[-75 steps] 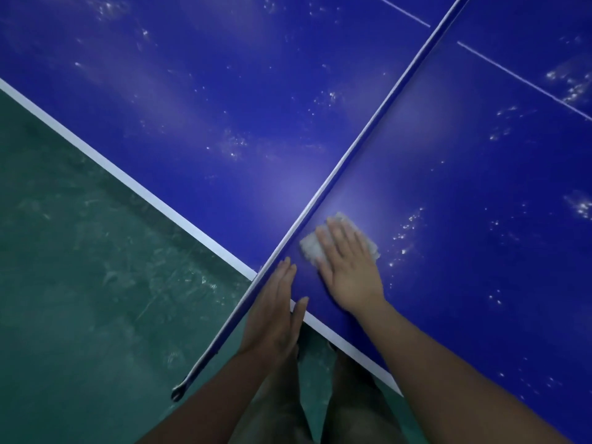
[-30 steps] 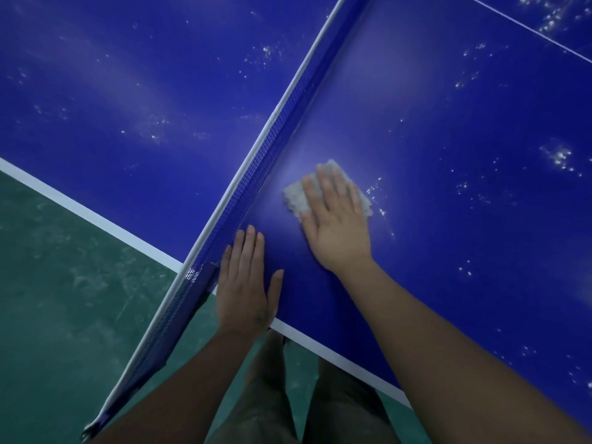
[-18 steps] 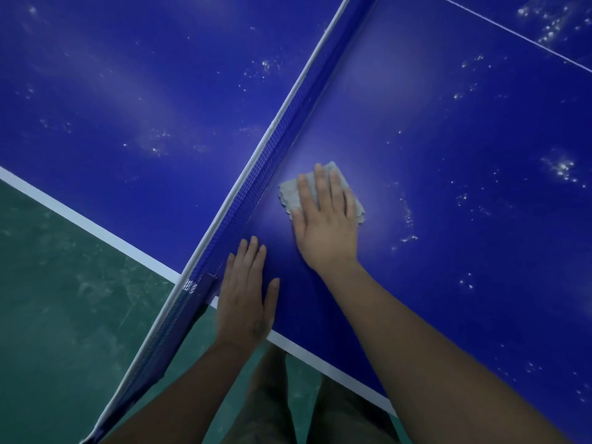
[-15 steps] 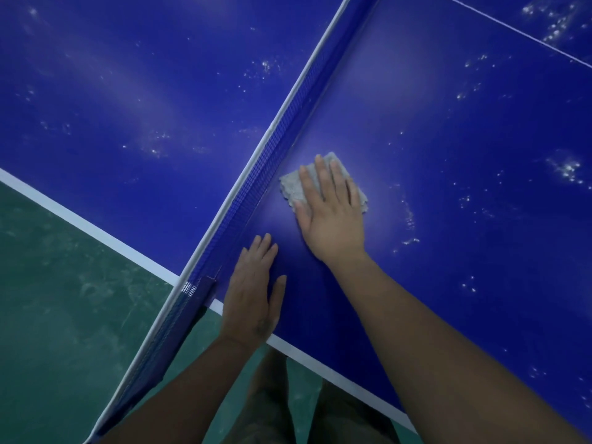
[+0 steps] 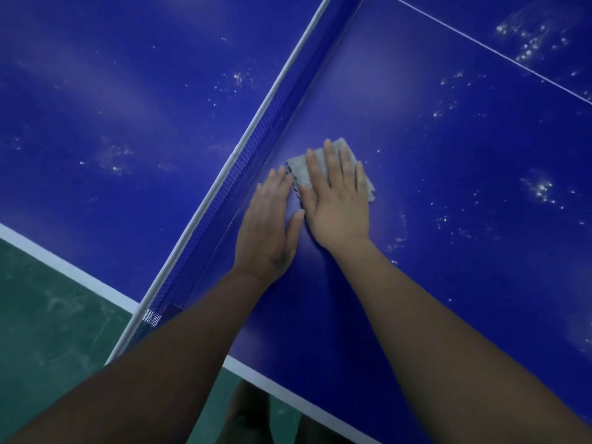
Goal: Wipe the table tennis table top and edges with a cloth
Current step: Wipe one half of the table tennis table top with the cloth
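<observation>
right hand (image 5: pixel 336 203) hides most of the cloth (image 5: pixel 299 169); net (image 5: pixel 256 168) cut off at top edge.

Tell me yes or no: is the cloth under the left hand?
No, the cloth lies flat under the right hand, while the left hand rests bare on the blue table top beside the net.

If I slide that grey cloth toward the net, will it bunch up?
Probably. The cloth looks thin and limp, with a crumpled edge. The flat right hand should keep it spread. It likely glides easily on the smooth table.

Green floor (image 5: pixel 48 322) lies beside the blue net (image 5: pixel 256 149), scuffed pale.
</observation>
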Demonstrator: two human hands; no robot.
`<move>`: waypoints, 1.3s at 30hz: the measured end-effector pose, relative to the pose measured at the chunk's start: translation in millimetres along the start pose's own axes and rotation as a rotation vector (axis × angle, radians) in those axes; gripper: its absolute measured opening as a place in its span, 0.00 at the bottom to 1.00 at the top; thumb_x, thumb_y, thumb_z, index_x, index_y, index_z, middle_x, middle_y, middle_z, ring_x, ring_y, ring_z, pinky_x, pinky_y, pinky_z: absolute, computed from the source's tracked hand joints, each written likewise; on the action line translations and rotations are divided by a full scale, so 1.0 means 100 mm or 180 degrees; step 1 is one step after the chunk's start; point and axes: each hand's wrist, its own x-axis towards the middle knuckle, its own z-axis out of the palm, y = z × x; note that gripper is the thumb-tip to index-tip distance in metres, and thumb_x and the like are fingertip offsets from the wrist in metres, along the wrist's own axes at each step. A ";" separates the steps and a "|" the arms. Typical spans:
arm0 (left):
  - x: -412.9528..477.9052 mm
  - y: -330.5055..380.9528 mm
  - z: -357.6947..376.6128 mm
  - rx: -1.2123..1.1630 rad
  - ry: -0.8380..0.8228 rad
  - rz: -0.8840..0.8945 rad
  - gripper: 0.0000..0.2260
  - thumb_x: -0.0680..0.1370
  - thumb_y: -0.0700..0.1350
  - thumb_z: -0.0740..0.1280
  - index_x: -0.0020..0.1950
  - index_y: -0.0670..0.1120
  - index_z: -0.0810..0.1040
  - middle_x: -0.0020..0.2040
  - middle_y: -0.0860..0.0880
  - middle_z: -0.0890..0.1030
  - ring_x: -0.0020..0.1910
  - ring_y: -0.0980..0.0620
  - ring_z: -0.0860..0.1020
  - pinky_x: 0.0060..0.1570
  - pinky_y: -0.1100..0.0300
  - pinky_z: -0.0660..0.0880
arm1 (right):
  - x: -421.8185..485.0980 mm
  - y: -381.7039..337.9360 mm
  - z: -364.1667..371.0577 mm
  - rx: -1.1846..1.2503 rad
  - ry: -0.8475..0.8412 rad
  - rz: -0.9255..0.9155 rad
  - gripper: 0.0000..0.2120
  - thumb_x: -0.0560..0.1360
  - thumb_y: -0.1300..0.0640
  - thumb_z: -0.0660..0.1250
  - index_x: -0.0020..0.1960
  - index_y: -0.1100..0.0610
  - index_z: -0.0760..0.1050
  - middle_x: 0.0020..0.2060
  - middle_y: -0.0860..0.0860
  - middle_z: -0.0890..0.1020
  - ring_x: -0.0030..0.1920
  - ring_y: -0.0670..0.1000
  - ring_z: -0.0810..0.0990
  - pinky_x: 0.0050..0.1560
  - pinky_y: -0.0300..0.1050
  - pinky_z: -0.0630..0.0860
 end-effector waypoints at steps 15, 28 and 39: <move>0.73 0.08 0.33 0.1361 -0.0292 0.0400 0.30 0.89 0.56 0.55 0.87 0.40 0.58 0.88 0.43 0.57 0.88 0.45 0.52 0.86 0.45 0.53 | 0.19 0.71 -0.10 -0.0205 0.0055 0.0496 0.31 0.88 0.43 0.46 0.87 0.56 0.51 0.87 0.59 0.51 0.87 0.61 0.46 0.84 0.66 0.48; 0.75 0.09 0.34 0.1175 -0.0178 0.0332 0.28 0.88 0.52 0.60 0.86 0.40 0.63 0.87 0.44 0.62 0.87 0.45 0.56 0.84 0.41 0.59 | 0.35 1.12 -0.18 -0.0324 0.0153 0.0980 0.32 0.87 0.49 0.47 0.87 0.60 0.46 0.86 0.61 0.47 0.86 0.63 0.44 0.84 0.67 0.48; 0.75 0.09 0.35 0.1202 -0.0279 0.0263 0.29 0.87 0.52 0.60 0.86 0.40 0.63 0.87 0.45 0.61 0.88 0.47 0.55 0.85 0.43 0.56 | 1.29 1.61 -0.31 0.0228 0.0153 0.0913 0.31 0.86 0.45 0.49 0.85 0.59 0.59 0.87 0.58 0.53 0.87 0.58 0.47 0.86 0.60 0.46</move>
